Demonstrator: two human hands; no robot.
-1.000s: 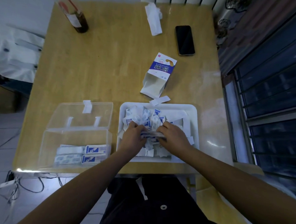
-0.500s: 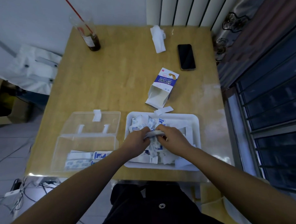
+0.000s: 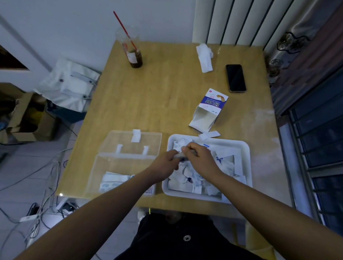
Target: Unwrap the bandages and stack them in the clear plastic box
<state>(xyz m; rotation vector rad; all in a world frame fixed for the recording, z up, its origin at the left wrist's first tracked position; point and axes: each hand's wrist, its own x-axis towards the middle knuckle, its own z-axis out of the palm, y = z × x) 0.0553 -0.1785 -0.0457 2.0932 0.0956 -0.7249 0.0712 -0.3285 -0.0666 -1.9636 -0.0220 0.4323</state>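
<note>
A white tray at the near right of the table holds a heap of white and blue bandage wrappers. Over its left part my left hand and my right hand meet, both pinching one small bandage between them; most of it is hidden by my fingers. To the left stands the clear plastic box with its lid folded back. Several bandages lie flat in its near end, partly covered by my left forearm.
An opened bandage carton lies just beyond the tray, a loose white strip beside it. Farther back are a black phone, a crumpled tissue and a drink cup with a red straw. Cables lie on the floor at left.
My head has tilted up, so more of the table and wall shows. Both hands stayed together over the tray's left part, working the same bandage and lifting it slightly.
</note>
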